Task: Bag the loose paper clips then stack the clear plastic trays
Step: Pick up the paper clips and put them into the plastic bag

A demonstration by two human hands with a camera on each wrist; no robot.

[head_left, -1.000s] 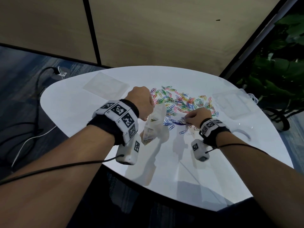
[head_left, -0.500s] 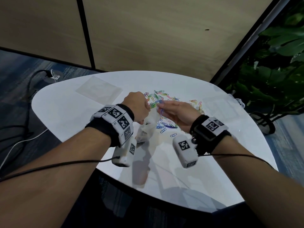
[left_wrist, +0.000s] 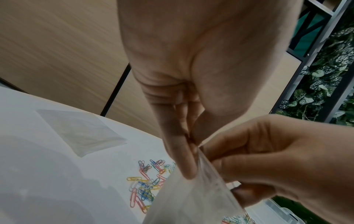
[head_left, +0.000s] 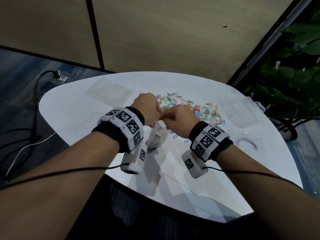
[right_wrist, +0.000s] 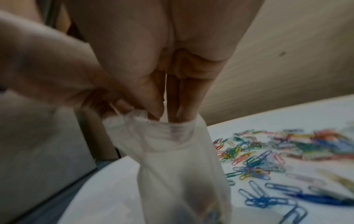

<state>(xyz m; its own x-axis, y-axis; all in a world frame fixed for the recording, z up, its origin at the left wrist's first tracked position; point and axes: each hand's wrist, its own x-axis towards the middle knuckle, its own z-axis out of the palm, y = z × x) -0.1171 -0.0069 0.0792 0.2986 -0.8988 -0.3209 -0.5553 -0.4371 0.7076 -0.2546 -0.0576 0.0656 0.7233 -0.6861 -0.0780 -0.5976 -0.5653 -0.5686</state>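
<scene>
A second ago my right hand (head_left: 180, 122) was down on the tabletop (head_left: 72, 129) picking at the paper clips (head_left: 199, 110); now it has lifted and come across to the bag (head_left: 158, 135), meeting my left hand (head_left: 147, 108) at its mouth.

Left of the bag, a flat clear tray (head_left: 108, 91) lies on the far part of the tabletop, well apart from everything, with bare white surface between it and my left wrist. My left fingers (left_wrist: 182, 159) pinch the rim of the bag, which hangs down with its bottom near the tabletop. In the right wrist view my right fingers (right_wrist: 178, 106) are held straight and close together, their tips dipped into the bag's open mouth; I cannot tell whether they hold a clip.

Right of the bag the coloured paper clips lie scattered, the nearest just beside it. Farther right a second clear tray (head_left: 239, 111) sits close to the tabletop's right edge. The near edge of the tabletop runs below my wrists, with open surface between it and the bag.
</scene>
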